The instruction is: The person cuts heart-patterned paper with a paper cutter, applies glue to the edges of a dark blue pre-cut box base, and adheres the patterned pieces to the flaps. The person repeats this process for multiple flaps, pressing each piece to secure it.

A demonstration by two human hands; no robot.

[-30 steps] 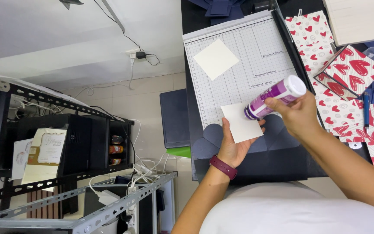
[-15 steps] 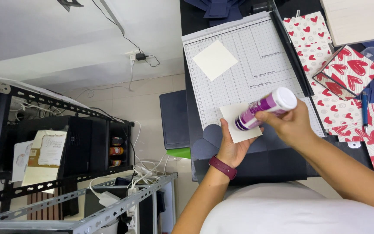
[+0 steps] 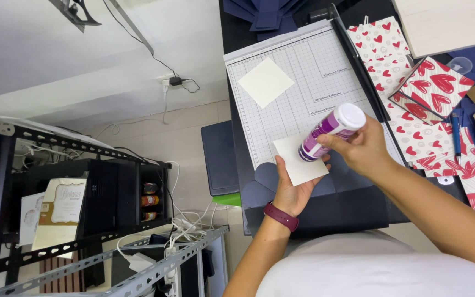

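Observation:
My left hand (image 3: 291, 191) lies palm up and holds a small cream paper square (image 3: 293, 165) over the near edge of the grey gridded cutting mat (image 3: 303, 93). In my right hand (image 3: 363, 149) is a purple glue stick (image 3: 330, 131) with a white end, and its tip presses on the cream square. A second cream square (image 3: 265, 82) lies loose on the mat, farther away. A dark red band sits on my left wrist.
Heart-patterned red and white papers (image 3: 413, 104) cover the table to the right of the mat. Dark navy card pieces (image 3: 270, 11) lie at the far end and under my hands. A black metal shelf (image 3: 72, 192) with cables stands on the floor at left.
The glue stick has slid across the cream square toward my left, and its white end has tilted upward. My left hand keeps the square in about the same place.

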